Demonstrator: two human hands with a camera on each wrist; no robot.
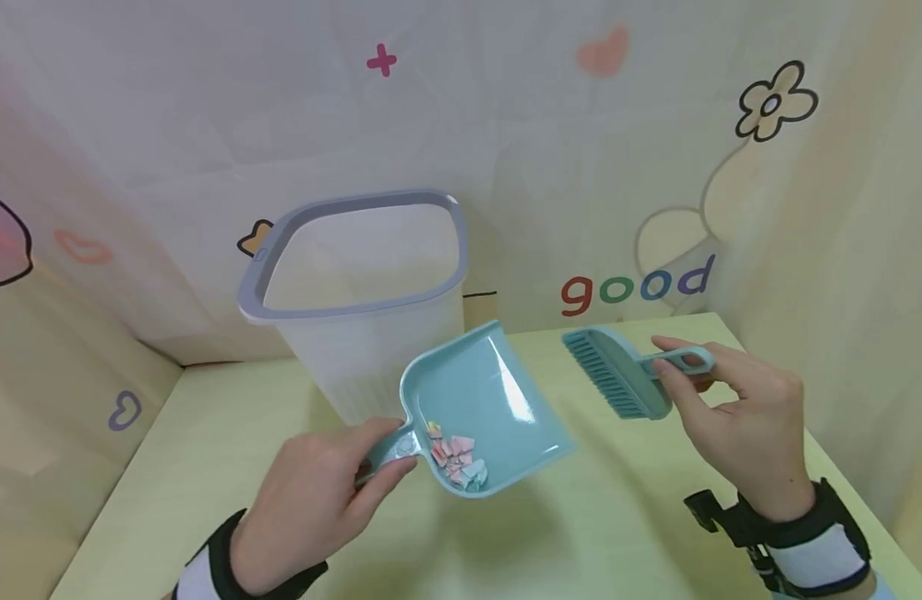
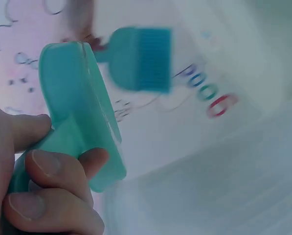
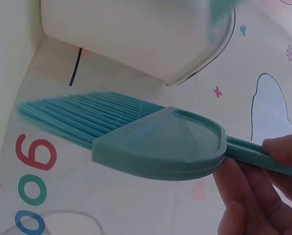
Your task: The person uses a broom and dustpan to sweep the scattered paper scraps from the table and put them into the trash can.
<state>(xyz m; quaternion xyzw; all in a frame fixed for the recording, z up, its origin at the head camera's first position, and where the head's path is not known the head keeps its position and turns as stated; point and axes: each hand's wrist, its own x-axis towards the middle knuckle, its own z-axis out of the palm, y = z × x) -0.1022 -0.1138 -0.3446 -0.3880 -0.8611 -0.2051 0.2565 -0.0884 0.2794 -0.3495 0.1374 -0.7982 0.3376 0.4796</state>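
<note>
My left hand (image 1: 318, 492) grips the short handle of a light-blue dustpan (image 1: 498, 400), held up over the table and in front of the bin. Crumpled pink, pale-blue and yellow paper scraps (image 1: 457, 458) lie in the pan near its handle end. In the left wrist view the fingers curl round the handle of the dustpan (image 2: 82, 98), seen from its side. My right hand (image 1: 746, 408) pinches the looped handle of a teal hand brush (image 1: 618, 375), off to the right of the pan, bristles pointing left. The right wrist view shows the brush (image 3: 165, 142) close up, thumb and fingers on its handle.
A translucent white bin (image 1: 371, 350) with a grey-blue rim stands open at the back of the pale yellow table (image 1: 228, 467). Behind it hangs a printed cloth (image 1: 521, 167) with hearts, a flower and the word "good". Cloth also flanks both sides.
</note>
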